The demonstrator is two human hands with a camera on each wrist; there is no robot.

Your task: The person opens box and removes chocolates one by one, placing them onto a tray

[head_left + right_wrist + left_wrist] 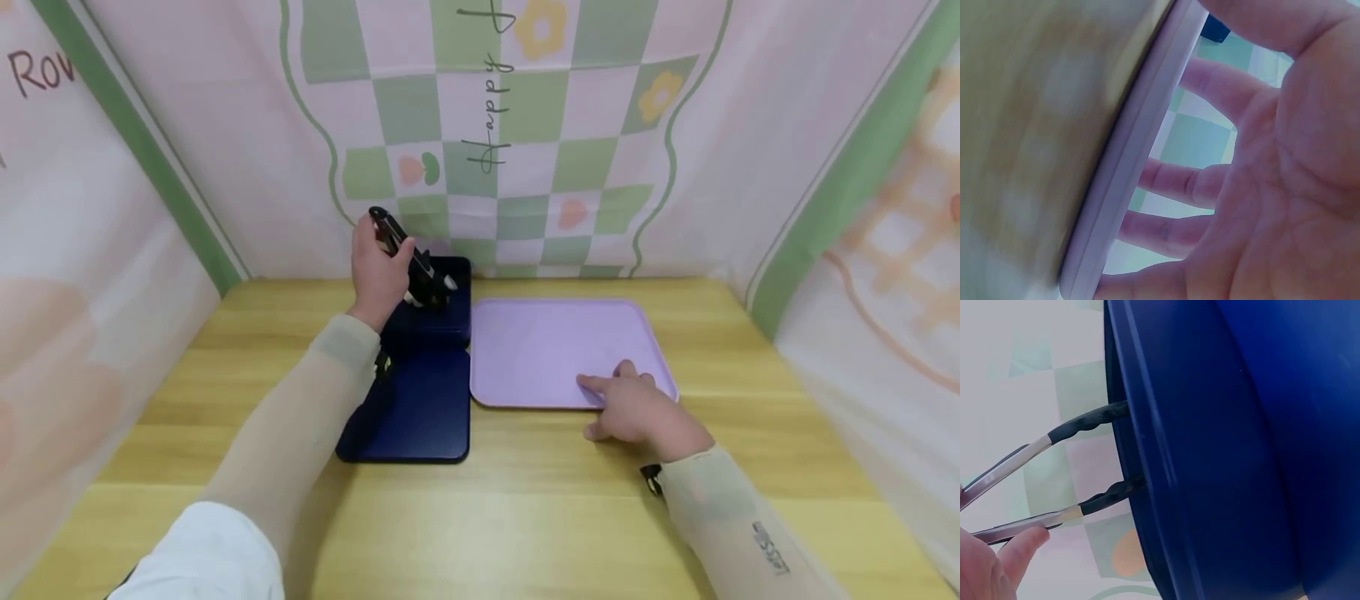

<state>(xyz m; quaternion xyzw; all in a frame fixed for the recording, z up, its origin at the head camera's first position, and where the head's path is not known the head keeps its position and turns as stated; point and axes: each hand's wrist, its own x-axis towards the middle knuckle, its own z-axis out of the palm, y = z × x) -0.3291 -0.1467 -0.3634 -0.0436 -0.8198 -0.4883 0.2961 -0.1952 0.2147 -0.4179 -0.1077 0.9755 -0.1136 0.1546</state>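
Grabbing the tongs (417, 260) looked done, left hand (377, 271) gripping them down in the navy bin (456, 313) left of the lilac tray (536, 346), right hand (639, 410) spread at its near edge, but bin work seemed unfinished.

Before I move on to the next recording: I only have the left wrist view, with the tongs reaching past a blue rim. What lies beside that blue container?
Observer: In the head view, a purple tray lies beside the blue container, on the person's right.

Operator: Understood. My view doesn't show the right hand; is it near the tongs?

Observer: No. The right hand is away from the tongs, at the purple tray's near right corner, with the index finger extended over the tray.
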